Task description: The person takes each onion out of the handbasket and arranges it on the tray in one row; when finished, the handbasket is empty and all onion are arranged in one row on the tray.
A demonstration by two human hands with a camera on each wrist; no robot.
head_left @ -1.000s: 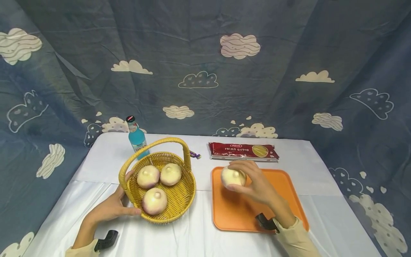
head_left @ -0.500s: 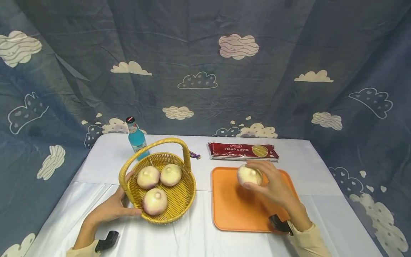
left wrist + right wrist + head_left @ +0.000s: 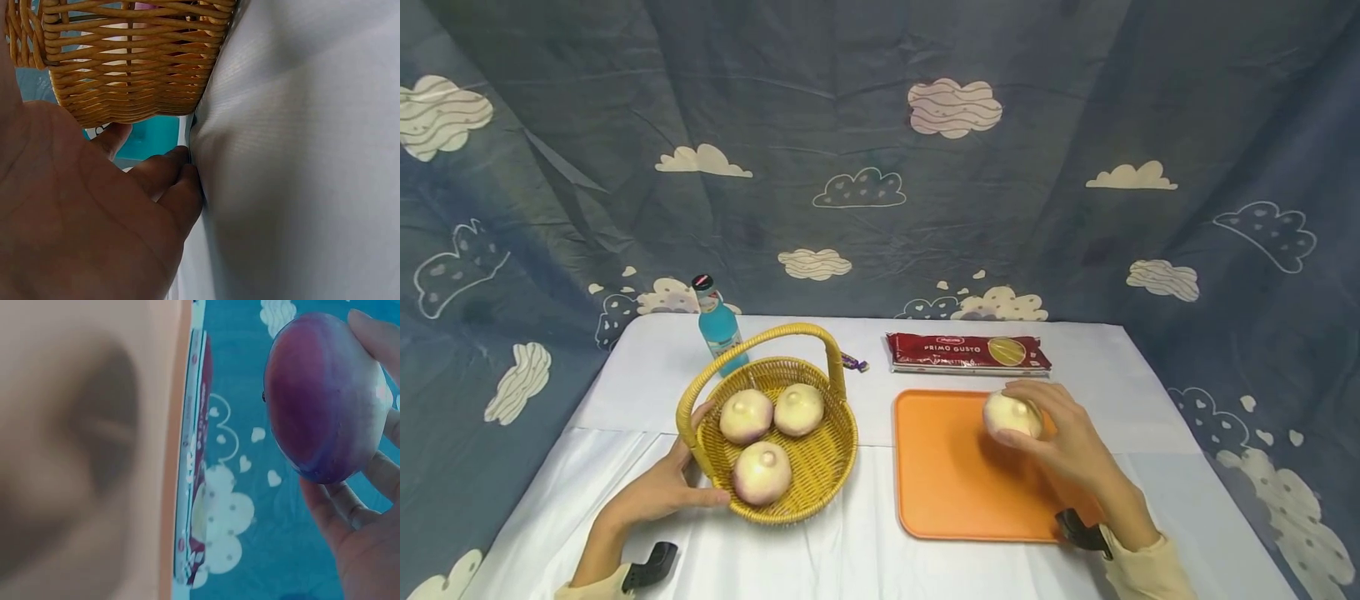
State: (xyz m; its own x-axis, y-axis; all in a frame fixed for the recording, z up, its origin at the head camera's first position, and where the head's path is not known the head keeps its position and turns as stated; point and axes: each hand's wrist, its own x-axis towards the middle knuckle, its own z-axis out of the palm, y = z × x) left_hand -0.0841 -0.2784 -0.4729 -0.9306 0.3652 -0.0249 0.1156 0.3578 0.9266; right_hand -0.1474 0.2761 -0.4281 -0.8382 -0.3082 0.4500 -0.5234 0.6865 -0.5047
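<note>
Head view: right hand (image 3: 1070, 435) grips smooth round white-purple turnip (image 3: 1009, 416) over flat orange tray (image 3: 942, 487).
Left hand (image 3: 653, 490), fingers spread, touches yellow woven basket (image 3: 822, 462).

We locate the basket (image 3: 820, 458), holding three turnips (image 3: 762, 472), left of the tray (image 3: 940, 492); bottle (image 3: 718, 327) behind basket, packet (image 3: 966, 353) behind tray.

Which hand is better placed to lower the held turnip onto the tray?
Probably the right hand: it holds the turnip raised over the tray, while the left hand is off at the basket, away from the tray.
</note>
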